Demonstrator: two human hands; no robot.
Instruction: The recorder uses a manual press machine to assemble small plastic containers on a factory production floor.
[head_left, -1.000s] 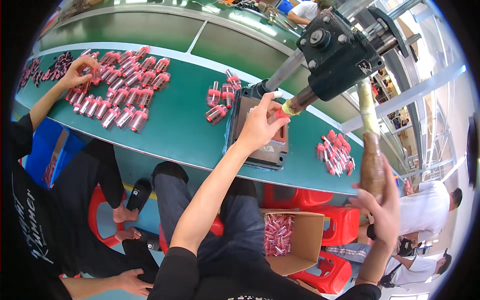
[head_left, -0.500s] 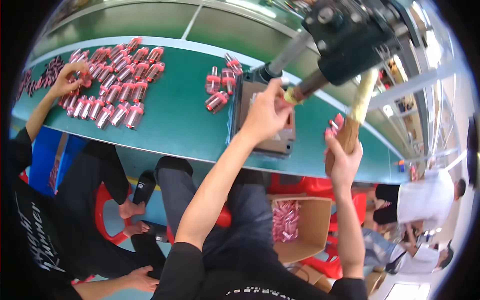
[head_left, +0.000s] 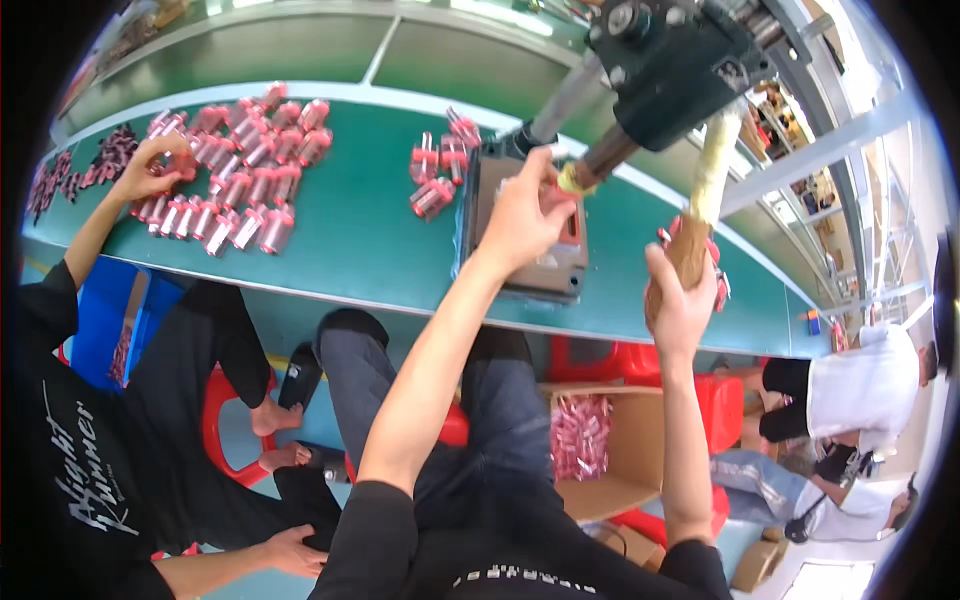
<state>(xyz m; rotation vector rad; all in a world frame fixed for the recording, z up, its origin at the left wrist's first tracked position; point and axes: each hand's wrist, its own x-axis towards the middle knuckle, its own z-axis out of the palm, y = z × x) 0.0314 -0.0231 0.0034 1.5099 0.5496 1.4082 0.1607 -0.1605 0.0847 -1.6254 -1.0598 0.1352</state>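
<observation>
My left hand is under the ram of a dark bench press, fingers pinched on a small pink part, mostly hidden by the fingers. Yellowish material wraps the ram's lower end, right beside my fingertips. Below them lies the press's metal base plate. My right hand is closed around the brown-wrapped grip of the press lever, whose upper part is pale yellow. Several pink-and-silver cylinders lie left of the base; more pink pieces show behind my right hand.
Many pink-and-silver cylinders cover the left of the green table, with small dark parts beyond. A co-worker's hand handles a cylinder there. Below the table stand a cardboard box of pink pieces and a blue bin.
The whole view has shifted slightly. My right hand and the lever grip sit a little differently against the table's pink pieces. My left hand stays at the ram.
</observation>
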